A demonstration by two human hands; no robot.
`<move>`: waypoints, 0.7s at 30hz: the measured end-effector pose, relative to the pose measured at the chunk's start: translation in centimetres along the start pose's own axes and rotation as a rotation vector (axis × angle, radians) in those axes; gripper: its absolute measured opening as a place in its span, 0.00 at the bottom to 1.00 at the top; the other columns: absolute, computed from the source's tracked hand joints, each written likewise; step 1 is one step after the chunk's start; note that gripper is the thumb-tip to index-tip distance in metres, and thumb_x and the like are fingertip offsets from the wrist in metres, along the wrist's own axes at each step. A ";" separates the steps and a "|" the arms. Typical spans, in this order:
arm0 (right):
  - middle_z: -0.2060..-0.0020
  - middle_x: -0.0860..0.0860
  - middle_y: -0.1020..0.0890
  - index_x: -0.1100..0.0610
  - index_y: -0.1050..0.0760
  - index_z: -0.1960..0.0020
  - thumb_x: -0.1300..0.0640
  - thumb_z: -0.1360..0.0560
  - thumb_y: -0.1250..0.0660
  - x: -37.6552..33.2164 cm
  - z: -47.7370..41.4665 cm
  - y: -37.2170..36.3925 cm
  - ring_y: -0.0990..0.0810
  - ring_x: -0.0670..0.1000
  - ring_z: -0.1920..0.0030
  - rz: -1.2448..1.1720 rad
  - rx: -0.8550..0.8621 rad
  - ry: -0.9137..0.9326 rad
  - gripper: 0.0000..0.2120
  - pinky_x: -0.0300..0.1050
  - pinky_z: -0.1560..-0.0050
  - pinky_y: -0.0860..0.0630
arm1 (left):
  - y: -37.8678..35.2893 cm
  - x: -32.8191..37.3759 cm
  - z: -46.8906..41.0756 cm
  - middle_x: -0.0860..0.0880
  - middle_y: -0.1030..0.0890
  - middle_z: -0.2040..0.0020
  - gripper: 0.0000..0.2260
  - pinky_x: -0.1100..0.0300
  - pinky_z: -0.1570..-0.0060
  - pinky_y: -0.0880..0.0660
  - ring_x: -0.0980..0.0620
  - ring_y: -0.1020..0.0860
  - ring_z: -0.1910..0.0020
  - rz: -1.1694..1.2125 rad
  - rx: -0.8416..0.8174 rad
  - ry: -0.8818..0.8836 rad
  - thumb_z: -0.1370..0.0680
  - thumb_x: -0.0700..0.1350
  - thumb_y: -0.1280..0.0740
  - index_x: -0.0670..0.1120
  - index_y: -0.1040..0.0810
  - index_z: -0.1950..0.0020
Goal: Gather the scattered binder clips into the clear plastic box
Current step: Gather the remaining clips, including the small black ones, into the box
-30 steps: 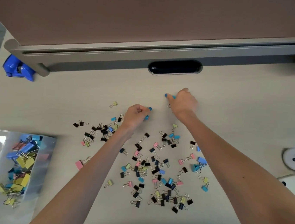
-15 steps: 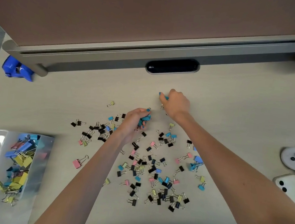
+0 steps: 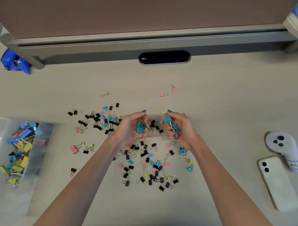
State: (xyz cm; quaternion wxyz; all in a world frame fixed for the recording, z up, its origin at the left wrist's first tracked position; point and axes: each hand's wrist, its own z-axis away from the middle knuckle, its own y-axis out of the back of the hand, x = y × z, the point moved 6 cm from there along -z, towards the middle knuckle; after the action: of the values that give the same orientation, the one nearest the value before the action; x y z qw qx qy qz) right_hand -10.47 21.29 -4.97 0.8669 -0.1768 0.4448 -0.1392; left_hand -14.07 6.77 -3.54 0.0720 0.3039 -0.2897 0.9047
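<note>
Both hands [image 3: 133, 127] [image 3: 179, 128] grip teal binder clips [image 3: 140, 127].

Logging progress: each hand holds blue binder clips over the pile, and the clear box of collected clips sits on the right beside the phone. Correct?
Not quite. The head view shows the clear box at the desk's left edge, far from the phone on the right. The rest holds: left hand and right hand each hold blue binder clips over the pile.

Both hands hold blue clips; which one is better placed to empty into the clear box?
Left: the left hand sits nearer the clear box, off to that side; the right hand would likely reach across it.
</note>
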 end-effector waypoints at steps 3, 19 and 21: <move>0.72 0.52 0.32 0.61 0.29 0.61 0.51 0.23 0.43 0.3 1.4 0.7 0.42 0.49 0.74 0.032 -0.028 -0.044 0.15 0.38 0.77 0.46 | -0.9 -1.9 0.5 0.48 0.29 0.65 0.14 0.64 0.69 0.31 0.53 0.30 0.68 -0.085 0.029 -0.008 0.22 0.49 0.39 0.45 0.33 0.66; 0.68 0.51 0.28 0.59 0.26 0.61 0.55 0.24 0.32 1.3 6.9 6.4 0.33 0.45 0.77 0.184 0.096 -0.245 0.10 0.34 0.81 0.41 | -5.1 -8.5 2.2 0.42 0.25 0.66 0.08 0.62 0.72 0.27 0.48 0.26 0.68 -0.573 0.354 -0.155 0.18 0.36 0.43 0.40 0.26 0.42; 0.67 0.52 0.26 0.57 0.23 0.62 0.54 0.25 0.31 1.2 7.1 7.4 0.32 0.46 0.75 0.309 0.146 -0.231 0.09 0.34 0.80 0.40 | -5.4 -9.1 1.6 0.43 0.23 0.62 0.06 0.55 0.69 0.24 0.49 0.26 0.70 -0.674 0.372 -0.199 0.19 0.40 0.40 0.45 0.25 0.45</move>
State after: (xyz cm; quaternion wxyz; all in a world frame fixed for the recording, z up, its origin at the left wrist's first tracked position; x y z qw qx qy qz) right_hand -3.34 28.80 -5.19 0.9337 -0.0578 0.3531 -0.0153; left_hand -4.31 10.73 -5.29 0.2803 0.4760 -0.0104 0.8335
